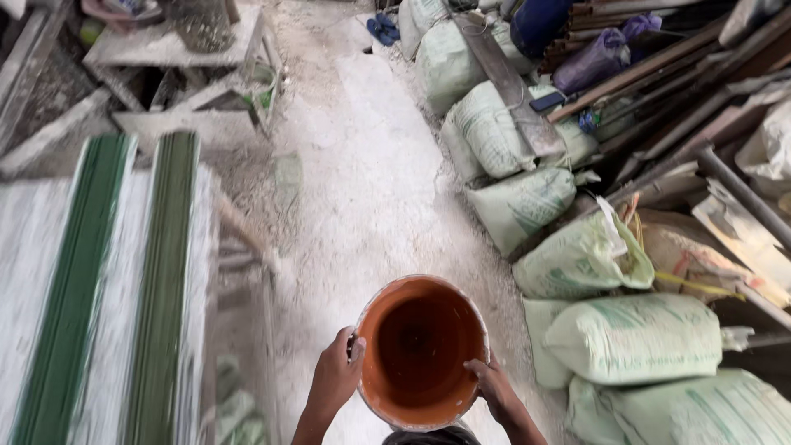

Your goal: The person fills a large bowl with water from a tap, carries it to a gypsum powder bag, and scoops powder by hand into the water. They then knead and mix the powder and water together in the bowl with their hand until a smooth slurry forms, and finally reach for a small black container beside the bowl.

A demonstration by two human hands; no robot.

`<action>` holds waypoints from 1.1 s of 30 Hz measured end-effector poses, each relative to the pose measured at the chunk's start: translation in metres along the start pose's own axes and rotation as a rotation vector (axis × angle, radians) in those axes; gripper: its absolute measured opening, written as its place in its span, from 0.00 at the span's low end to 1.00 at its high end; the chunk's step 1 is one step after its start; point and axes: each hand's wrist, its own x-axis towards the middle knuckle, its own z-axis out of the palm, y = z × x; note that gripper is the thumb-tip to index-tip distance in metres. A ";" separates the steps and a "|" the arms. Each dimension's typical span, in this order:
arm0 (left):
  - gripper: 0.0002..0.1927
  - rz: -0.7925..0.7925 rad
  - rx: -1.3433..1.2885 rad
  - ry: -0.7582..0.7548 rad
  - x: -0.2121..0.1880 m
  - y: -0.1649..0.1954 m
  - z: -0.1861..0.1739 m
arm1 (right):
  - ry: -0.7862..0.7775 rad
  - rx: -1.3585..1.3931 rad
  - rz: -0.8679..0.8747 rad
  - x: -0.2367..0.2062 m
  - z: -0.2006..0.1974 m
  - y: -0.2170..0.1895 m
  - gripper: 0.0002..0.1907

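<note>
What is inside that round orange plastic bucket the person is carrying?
The round orange plastic bucket, gripped at its rim by the left hand and right hand, looks empty: only bare orange walls show. Its bottom lies in shadow, so a thin residue cannot be ruled out.

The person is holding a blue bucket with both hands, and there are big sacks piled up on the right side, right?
Not quite. The bucket is orange, not blue, as the head view shows. The rest holds: the left hand and the right hand both grip its rim, and big pale sacks are piled along the right side.
</note>
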 end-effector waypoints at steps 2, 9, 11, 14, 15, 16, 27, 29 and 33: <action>0.19 -0.071 0.020 -0.012 0.062 0.022 -0.008 | -0.066 -0.049 -0.070 0.061 -0.002 -0.042 0.29; 0.18 -0.170 -0.054 -0.044 0.296 0.087 -0.066 | 0.095 -0.189 0.157 0.293 0.037 -0.215 0.34; 0.17 -0.151 -0.066 -0.019 0.370 0.089 -0.070 | 0.086 -0.239 0.057 0.363 0.051 -0.242 0.36; 0.18 -0.128 -0.074 -0.004 0.490 0.087 -0.075 | 0.127 -0.285 -0.008 0.473 0.066 -0.275 0.38; 0.18 -0.143 -0.074 -0.017 0.531 0.089 -0.080 | 0.161 -0.280 0.043 0.509 0.074 -0.284 0.38; 0.19 -0.146 -0.077 -0.031 0.575 0.095 -0.087 | 0.201 -0.276 0.086 0.547 0.079 -0.298 0.38; 0.21 -0.100 -0.120 -0.081 0.996 0.229 -0.184 | 0.453 0.022 0.158 0.875 0.087 -0.448 0.29; 0.23 -0.168 0.011 0.009 1.076 0.225 -0.184 | 0.432 0.113 0.140 0.948 0.078 -0.475 0.28; 0.31 0.181 0.118 0.174 1.233 0.209 -0.180 | 0.328 0.064 -0.024 1.113 0.073 -0.539 0.30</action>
